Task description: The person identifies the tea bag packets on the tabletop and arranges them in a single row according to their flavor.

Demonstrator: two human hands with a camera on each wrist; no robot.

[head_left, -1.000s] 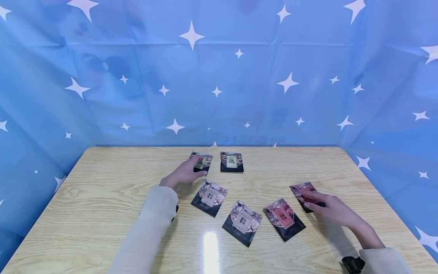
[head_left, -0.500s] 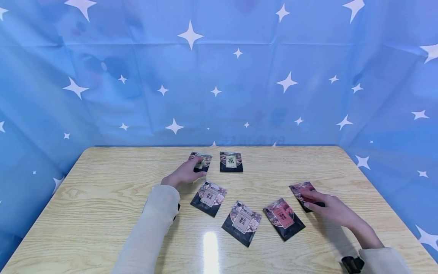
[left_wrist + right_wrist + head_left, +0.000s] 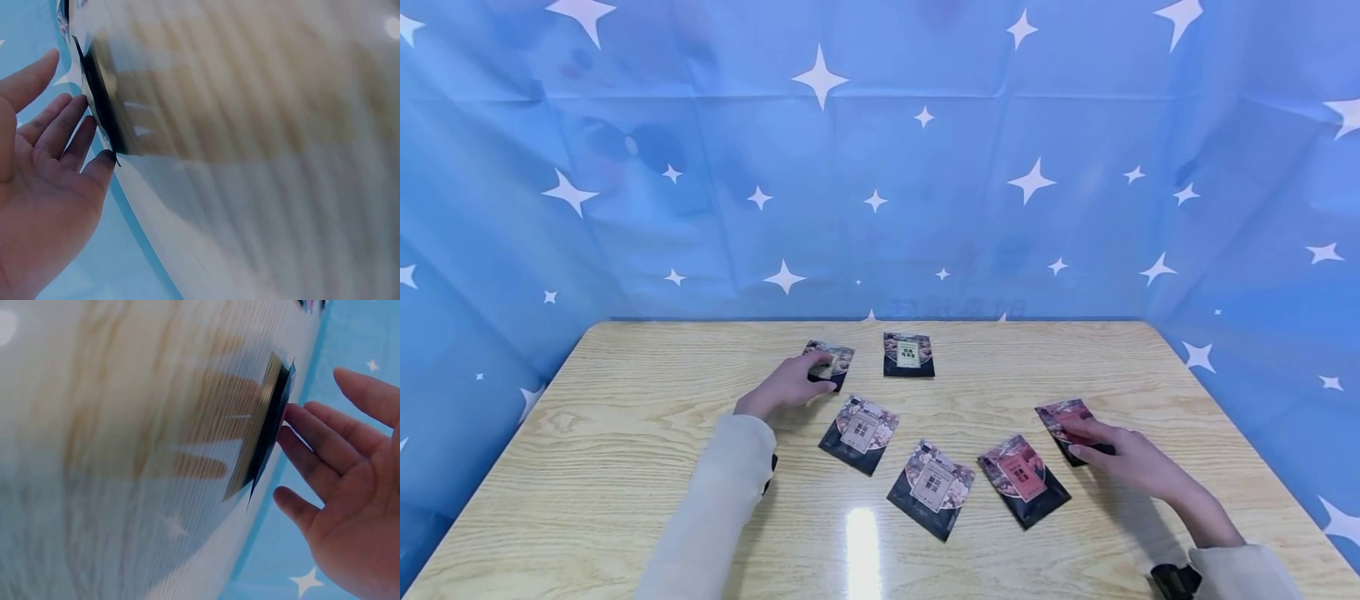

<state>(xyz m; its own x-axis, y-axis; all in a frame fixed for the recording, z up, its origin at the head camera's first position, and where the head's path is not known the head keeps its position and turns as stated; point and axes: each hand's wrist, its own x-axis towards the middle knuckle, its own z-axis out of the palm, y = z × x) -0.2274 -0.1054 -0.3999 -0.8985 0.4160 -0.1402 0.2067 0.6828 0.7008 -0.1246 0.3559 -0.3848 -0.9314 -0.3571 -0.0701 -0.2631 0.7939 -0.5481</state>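
Note:
My left hand [image 3: 784, 383] rests its fingertips on a black packet with a green label [image 3: 844, 357] at the back, left of centre. In the left wrist view its fingers are nearly straight against the face of that packet [image 3: 100, 94]. On the right, my right hand [image 3: 1123, 457] touches a black packet with a red label [image 3: 1060, 408], partly covering it. The right wrist view shows loosely extended fingertips at that thin, flat packet [image 3: 273, 434]. Just left of it lies a second red-labelled packet [image 3: 1028, 482].
A second green-labelled packet [image 3: 908, 356] lies near the back edge of the wooden table [image 3: 587, 467]. Two packets with pale mauve labels, an upper packet [image 3: 860, 433] and a lower packet [image 3: 931, 490], lie mid-table. A blue starry cloth [image 3: 880, 150] hangs behind.
My left hand has slid the green-labelled packet a little to the left and slightly nearer, away from its twin. The right hand and the other packets stay where they were.

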